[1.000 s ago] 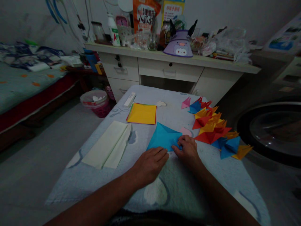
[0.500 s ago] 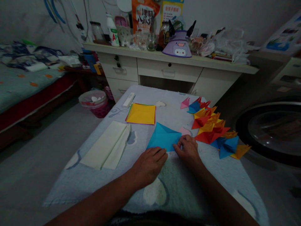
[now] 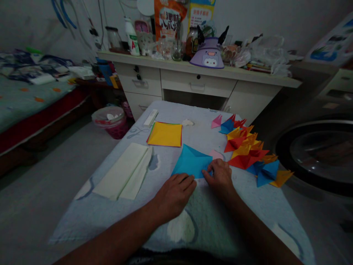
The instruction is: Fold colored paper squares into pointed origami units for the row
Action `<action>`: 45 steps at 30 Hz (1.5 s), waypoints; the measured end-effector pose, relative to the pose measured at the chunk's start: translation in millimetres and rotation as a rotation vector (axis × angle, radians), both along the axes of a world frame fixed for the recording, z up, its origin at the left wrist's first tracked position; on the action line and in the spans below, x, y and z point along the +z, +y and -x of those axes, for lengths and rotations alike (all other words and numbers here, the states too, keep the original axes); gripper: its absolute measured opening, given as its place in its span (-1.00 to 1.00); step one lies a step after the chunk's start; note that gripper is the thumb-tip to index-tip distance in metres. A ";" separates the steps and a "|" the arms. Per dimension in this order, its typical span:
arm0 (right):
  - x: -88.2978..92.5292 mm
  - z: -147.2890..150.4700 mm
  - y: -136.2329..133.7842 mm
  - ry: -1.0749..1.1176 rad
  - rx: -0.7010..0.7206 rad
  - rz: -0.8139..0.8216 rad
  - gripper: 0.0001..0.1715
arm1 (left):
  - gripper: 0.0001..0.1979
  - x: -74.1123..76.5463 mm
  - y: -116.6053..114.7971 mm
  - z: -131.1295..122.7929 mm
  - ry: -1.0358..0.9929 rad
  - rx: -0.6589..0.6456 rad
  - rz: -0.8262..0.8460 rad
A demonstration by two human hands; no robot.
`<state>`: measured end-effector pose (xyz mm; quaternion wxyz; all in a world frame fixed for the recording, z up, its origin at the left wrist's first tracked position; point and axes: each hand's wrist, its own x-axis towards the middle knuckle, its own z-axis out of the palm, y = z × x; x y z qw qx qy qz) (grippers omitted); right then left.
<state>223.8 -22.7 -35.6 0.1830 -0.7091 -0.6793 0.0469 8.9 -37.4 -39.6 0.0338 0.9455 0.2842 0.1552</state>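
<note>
A partly folded sheet of blue origami paper [image 3: 191, 163] lies on the cloth-covered table in front of me. My left hand [image 3: 179, 189] rests on its near left edge, fingers close together and pressing the paper down. At the right corner, my right hand [image 3: 219, 173] pinches the paper between thumb and fingers. Beyond it sits a stack of square coloured paper [image 3: 167, 134], yellow on top. Folded paper cranes [image 3: 245, 149] in red, orange, yellow, blue and pink stand in a cluster to the right.
Folded whitish paper or cloth [image 3: 124, 171] lies at the left, with a small white box [image 3: 150, 117] behind it. A crumpled white scrap [image 3: 188, 122] is near the stack. The cluttered desk [image 3: 179, 79] stands beyond the table, a washing machine [image 3: 325, 154] at right, a pink bin [image 3: 114, 127] at left.
The hands and the blue paper keep nearly the same pose. The whole view has shifted very slightly.
</note>
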 end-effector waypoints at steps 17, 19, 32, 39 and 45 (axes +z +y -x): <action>2.8 19.7 -5.5 0.055 0.477 0.058 -0.77 | -0.74 5.5 -2.5 1.0 0.049 0.040 0.031; 2.7 17.6 -4.5 0.072 0.480 0.077 -0.77 | -0.74 4.8 -6.1 5.9 0.054 0.066 0.001; 32.2 56.7 6.9 -0.157 0.220 0.271 -0.55 | -0.76 9.0 -22.4 31.0 0.089 0.252 -0.016; 27.8 70.1 -0.4 -0.271 0.151 0.182 -0.38 | -0.66 13.3 -23.5 31.2 0.086 0.303 0.028; 23.8 52.2 -2.6 -0.191 0.186 0.149 -0.54 | -0.59 16.6 -17.4 33.8 0.104 0.288 0.077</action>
